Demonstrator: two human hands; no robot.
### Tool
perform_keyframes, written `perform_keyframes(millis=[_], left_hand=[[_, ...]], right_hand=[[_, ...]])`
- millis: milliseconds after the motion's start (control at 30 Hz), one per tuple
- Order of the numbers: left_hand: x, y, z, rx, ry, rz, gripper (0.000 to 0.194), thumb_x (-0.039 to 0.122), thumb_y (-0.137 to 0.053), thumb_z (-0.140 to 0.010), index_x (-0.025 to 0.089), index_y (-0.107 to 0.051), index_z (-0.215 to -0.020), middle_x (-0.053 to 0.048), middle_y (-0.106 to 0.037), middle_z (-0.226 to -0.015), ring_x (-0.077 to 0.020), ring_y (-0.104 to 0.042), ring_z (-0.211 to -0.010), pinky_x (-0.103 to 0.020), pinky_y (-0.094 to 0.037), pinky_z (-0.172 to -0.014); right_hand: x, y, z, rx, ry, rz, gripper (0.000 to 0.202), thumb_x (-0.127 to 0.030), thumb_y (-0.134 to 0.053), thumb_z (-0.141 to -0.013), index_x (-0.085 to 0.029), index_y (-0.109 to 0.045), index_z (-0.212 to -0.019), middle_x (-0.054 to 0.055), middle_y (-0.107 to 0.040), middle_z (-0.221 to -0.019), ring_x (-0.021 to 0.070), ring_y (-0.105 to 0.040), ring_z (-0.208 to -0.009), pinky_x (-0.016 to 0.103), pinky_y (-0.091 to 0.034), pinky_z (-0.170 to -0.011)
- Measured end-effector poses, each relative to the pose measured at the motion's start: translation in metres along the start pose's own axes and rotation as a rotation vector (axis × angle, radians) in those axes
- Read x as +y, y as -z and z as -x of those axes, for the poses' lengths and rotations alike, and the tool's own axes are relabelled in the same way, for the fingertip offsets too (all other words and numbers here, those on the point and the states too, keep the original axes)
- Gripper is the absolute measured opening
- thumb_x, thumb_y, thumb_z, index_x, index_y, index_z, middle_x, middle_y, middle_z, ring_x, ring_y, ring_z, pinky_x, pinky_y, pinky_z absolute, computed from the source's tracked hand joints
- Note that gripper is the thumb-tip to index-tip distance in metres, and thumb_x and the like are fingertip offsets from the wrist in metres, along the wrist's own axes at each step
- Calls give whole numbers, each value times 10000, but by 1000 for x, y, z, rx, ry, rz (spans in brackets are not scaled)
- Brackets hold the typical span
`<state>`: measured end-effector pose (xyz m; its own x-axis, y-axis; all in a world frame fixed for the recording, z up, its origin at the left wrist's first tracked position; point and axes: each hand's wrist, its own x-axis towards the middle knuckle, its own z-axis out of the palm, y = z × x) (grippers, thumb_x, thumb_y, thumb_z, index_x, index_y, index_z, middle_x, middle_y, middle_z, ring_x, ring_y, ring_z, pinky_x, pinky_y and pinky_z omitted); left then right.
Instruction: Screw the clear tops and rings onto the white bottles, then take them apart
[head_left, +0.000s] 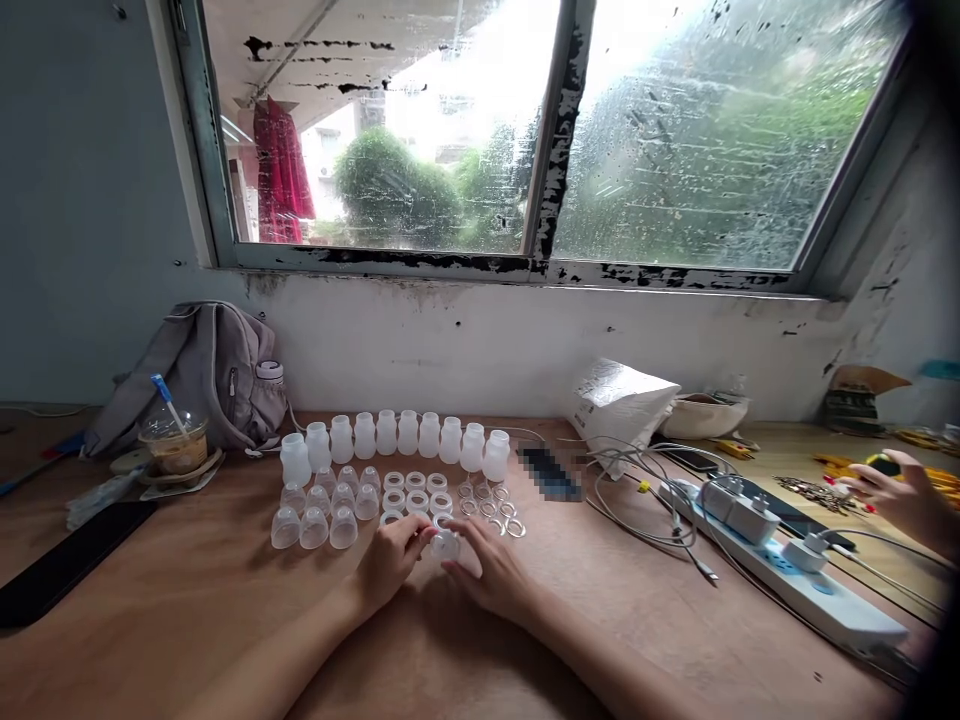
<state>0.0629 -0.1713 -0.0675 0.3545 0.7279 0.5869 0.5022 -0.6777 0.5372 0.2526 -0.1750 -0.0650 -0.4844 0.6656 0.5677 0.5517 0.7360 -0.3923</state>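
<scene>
Between my hands, near the table's middle, is a small clear plastic piece (445,545). My left hand (394,558) has its thumb and forefinger pinched at the piece's left edge. Curved round the right side of it are the fingers of my right hand (487,568). Just beyond lie white rings (415,481) in rows, some partly hidden by my fingers. Thinner clear rings (515,527) are to their right. Clear domed caps (343,527) stand in rows at the left. Behind everything, several frosted bottles (408,433) form a curved row.
A drink cup (174,445), a black tablet-like object (71,560) and a backpack (225,375) are at the left. At the right are cables, a power strip (847,605), a white bag (619,405) and another person's hand (900,495).
</scene>
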Motion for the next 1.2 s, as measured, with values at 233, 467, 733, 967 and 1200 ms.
perform_keyframes(millis=[233,467,733,967,1200], left_hand=[[6,-2,-1,-31,120,145,193,320,-437,-840,173,-560,-812,5,-592,-688,-102,-552,-597,-196,-437,-565],[3,-6,-2,-92,113,135,178,286,-549,-748,180,-550,-891,-17,-603,-826,-109,-563,-648,-202,-464,-570],[3,-5,-1,-109,73,121,154,205,-527,-715,168,-538,-864,-9,-580,-779,-110,-549,-669,-207,-460,-613],[1,-9,1,-131,16,14,107,132,-474,-691,169,-517,-781,6,-553,-708,-112,-527,-650,-210,-427,-619],[-3,-9,2,-182,-60,-18,138,92,-442,-684,168,-508,-779,-3,-558,-710,-114,-526,-642,-204,-415,-600]], right_hand=[[5,-12,6,69,-1,-38,324,-269,-565,-759,-222,-483,-1069,72,-571,-1009,201,-553,-925,322,-463,-787],[10,-15,8,67,50,-53,360,-230,-571,-757,-221,-454,-1098,77,-554,-1038,197,-530,-966,327,-451,-822],[8,-10,7,16,32,1,418,-226,-564,-750,-215,-424,-1144,89,-544,-1072,216,-510,-996,359,-433,-840],[2,-8,5,-82,27,83,328,-275,-561,-741,-192,-473,-1046,75,-599,-947,209,-552,-862,322,-450,-742],[0,-11,6,-109,50,88,343,-261,-568,-704,-189,-477,-1027,64,-609,-935,205,-548,-844,315,-439,-737]])
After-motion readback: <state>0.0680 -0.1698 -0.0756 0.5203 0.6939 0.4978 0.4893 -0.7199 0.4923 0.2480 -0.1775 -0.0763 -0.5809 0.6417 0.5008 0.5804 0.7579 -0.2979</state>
